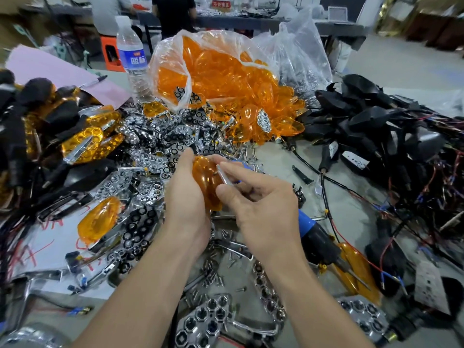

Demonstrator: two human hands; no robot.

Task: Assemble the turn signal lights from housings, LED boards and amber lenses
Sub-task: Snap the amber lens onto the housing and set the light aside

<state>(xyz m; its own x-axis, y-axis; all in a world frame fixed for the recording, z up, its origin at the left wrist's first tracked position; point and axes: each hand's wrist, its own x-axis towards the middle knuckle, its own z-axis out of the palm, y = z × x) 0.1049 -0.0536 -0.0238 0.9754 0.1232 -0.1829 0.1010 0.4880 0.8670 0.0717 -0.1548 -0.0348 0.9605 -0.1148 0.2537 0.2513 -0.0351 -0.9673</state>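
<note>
Centrally, left hand [187,197] curled round amber lens [204,177], lens upright between both hands, right hand [263,204] pinched thin chrome strip [224,175] between thumb and forefinger, strip lay against lens's right edge, loose screws [213,273] below.

Grey table [273,162], bag of amber lenses [218,71], chrome reflector heap [155,146], wired black housings [371,119], water bottle [130,54]

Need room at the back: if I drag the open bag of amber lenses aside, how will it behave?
The bag looks thin and crumpled, so it would probably sag, not slide as one piece. Its mouth gapes and amber lenses already lie spilled in front; more would likely tumble out. They look glossy, perhaps slippery.
</note>
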